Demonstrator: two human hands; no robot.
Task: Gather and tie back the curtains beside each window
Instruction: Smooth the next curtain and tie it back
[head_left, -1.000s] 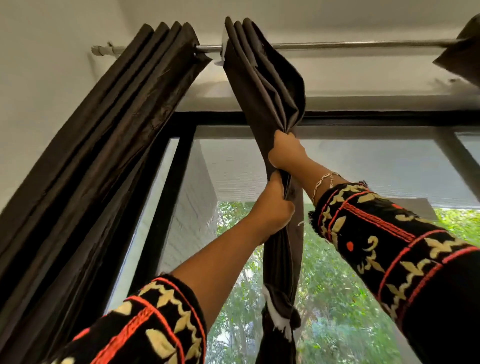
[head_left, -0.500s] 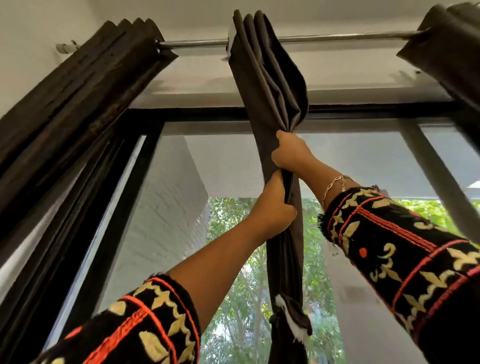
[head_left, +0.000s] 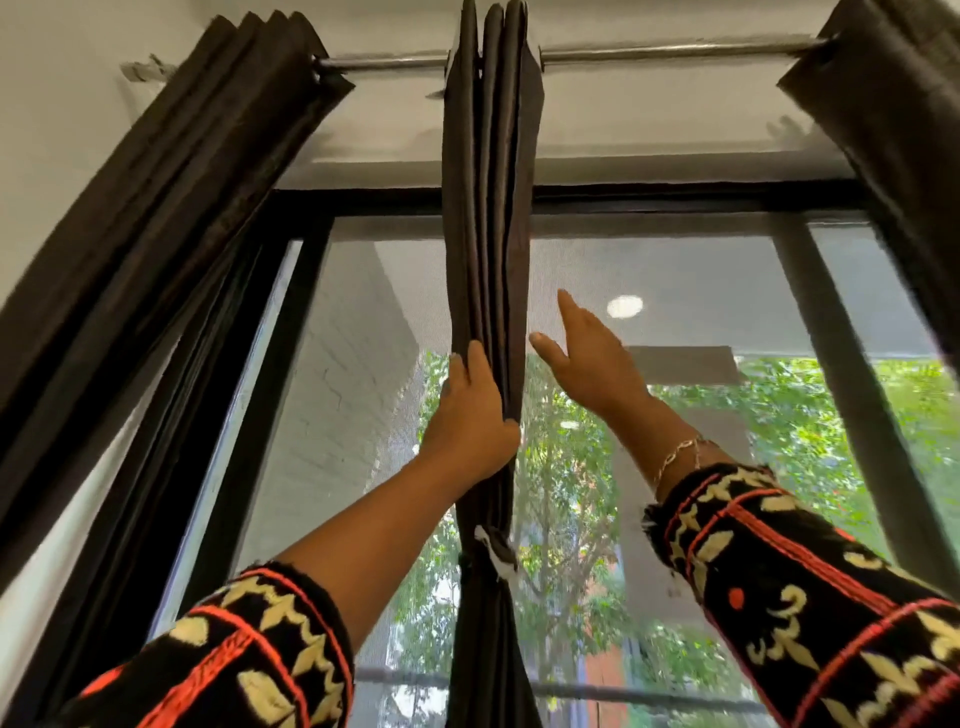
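A black-framed window (head_left: 623, 193) fills the view from below, with green trees (head_left: 810, 415) behind its mesh screen and a white ceiling above. One metal curtain rod (head_left: 675, 51) runs across the top and carries three dark brown curtains, each gathered into a narrow bundle. The left curtain (head_left: 208, 182) and the right curtain (head_left: 898, 130) hang at the window's two sides. The middle curtain (head_left: 488, 208) hangs in front of the glass, its long axis vertical from the rod downward, with the pleats pressed together. A tie (head_left: 493, 553) cinches it lower down. The left hand (head_left: 470, 421) grasps the pleats above the tie. The right hand (head_left: 589, 364) is released, with straight fingers, just beside the bundle's right edge. A thin bracelet (head_left: 675, 457) circles that wrist.
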